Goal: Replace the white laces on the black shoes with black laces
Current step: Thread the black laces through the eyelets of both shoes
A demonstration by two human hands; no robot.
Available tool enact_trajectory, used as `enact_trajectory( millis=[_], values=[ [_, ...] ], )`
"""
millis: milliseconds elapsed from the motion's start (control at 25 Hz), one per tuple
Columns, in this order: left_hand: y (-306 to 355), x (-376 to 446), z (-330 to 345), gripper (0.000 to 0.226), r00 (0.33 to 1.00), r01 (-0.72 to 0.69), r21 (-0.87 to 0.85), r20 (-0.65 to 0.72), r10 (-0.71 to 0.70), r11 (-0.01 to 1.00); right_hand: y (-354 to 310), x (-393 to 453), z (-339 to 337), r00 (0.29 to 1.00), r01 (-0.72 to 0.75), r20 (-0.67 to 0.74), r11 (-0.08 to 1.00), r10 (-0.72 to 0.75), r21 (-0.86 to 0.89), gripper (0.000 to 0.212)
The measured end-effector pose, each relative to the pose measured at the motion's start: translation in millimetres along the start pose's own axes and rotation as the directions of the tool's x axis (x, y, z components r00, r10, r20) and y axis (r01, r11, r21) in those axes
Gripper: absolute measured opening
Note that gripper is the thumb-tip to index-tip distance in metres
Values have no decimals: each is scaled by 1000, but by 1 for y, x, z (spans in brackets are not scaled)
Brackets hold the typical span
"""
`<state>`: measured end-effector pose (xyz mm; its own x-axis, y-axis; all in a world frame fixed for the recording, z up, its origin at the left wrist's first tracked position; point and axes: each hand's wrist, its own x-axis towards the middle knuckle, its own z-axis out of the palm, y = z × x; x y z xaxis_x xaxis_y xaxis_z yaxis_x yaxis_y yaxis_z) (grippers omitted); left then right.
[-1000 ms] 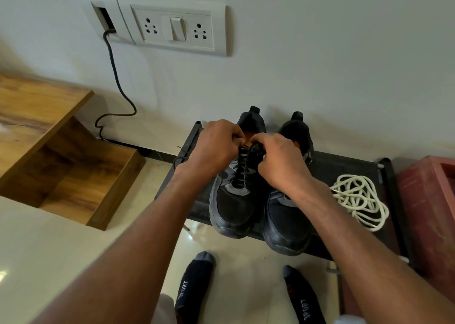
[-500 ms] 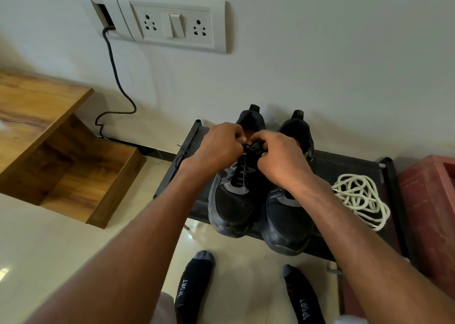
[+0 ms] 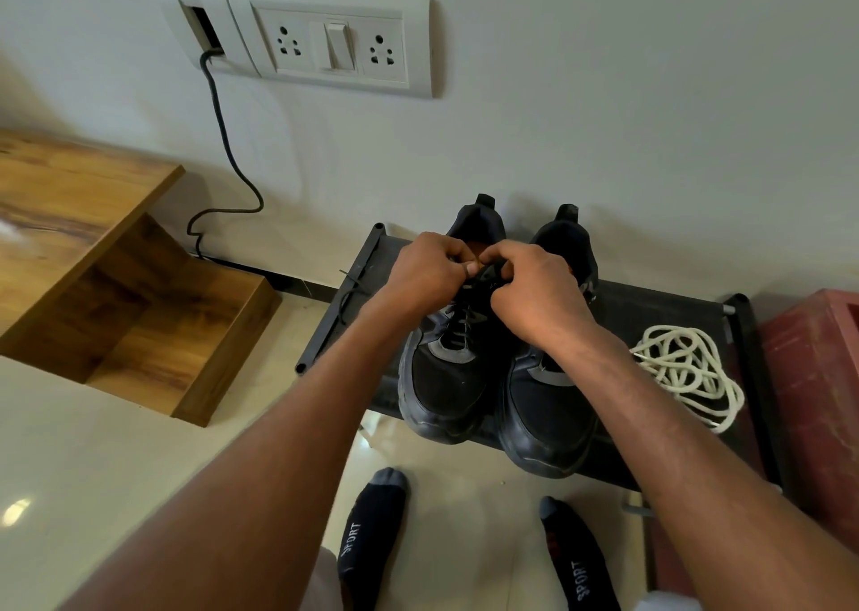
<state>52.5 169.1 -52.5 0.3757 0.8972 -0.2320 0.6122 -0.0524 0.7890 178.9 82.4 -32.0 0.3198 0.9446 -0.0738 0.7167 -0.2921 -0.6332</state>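
At frame centre both grips, left hand (image 3: 430, 271) and right hand (image 3: 534, 292), have edged up to pinch the black lace (image 3: 483, 272) atop the left shoe (image 3: 448, 378), suggesting final tying, white laces (image 3: 688, 369) discarded at right.

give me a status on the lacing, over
Left hand and right hand both pinching the black lace atop the left shoe. White laces off, heaped on the rack. Nothing in the way.
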Motion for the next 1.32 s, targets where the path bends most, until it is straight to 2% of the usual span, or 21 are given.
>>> enact_trajectory(
  millis=[160,280,440,520,640,720,760,840,880,920,960,1000,1040,1080,1120,1160,1200,1240,1280,1320],
  values=[
    [-2,3,6,10,999,33,-47,-8,-33,998,6,3,-1,998,-61,-19,995,63,76,48],
    [-7,5,4,9,1000,18,-87,-23,-20,996,12,4,-1,992,-107,-52,984,115,143,32],
    [-5,0,3,22,999,17,-166,36,-11,986,9,-1,4,988,-50,-144,997,57,51,5],
    [-4,-3,4,24,999,13,-178,54,-3,984,5,-1,6,980,-45,-189,997,56,60,7],
    [-2,-3,0,31,997,-7,-140,69,17,990,-1,0,7,982,-67,-174,997,73,38,14],
    [0,0,-3,32,999,-36,-76,8,37,996,-2,0,8,987,-90,-133,996,88,-10,12],
    [-2,2,-4,30,996,-59,2,-61,59,998,-2,1,8,984,-115,-136,993,115,11,13],
    [-6,6,-8,27,987,-83,146,-123,101,986,-5,4,6,953,-185,-205,963,224,194,18],
    [-8,6,-11,26,990,-79,177,-99,98,981,-7,6,3,929,-183,-244,920,277,347,20],
    [-9,4,-14,25,994,-71,190,-65,85,979,-11,8,-3,916,-128,-257,832,307,539,21],
    [-11,3,-17,24,997,-61,197,-37,69,978,-18,8,-13,923,-27,-239,671,302,741,21],
    [-10,0,-20,24,998,-61,201,-17,66,978,-24,8,-28,941,83,-216,442,260,893,20],
    [-10,-2,-22,25,998,-64,206,-7,67,976,-28,8,-45,953,177,-221,212,209,961,19],
    [-8,-3,-23,27,997,-70,208,2,71,976,-32,8,-62,953,253,-255,32,165,967,17],
    [-7,-5,-24,28,997,-75,201,9,75,977,-33,9,-73,941,318,-310,-44,138,947,13],
    [-6,-6,-25,30,997,-75,182,15,74,980,-34,9,-80,918,378,-375,1,125,926,11],
    [-5,-6,-26,33,997,-75,164,24,72,984,-34,8,-80,892,414,-437,180,113,892,8],
    [-4,-7,-27,35,997,-78,155,33,73,985,-31,6,-72,880,399,-471,450,55,799,7],
    [-4,-7,-28,35,996,-85,156,41,80,984,-27,2,-60,896,327,-443,728,-36,602,10],
    [-6,-7,-27,35,995,-94,162,44,88,982,-21,-2,-44,937,223,-333,916,-107,333,16]
  ],
)
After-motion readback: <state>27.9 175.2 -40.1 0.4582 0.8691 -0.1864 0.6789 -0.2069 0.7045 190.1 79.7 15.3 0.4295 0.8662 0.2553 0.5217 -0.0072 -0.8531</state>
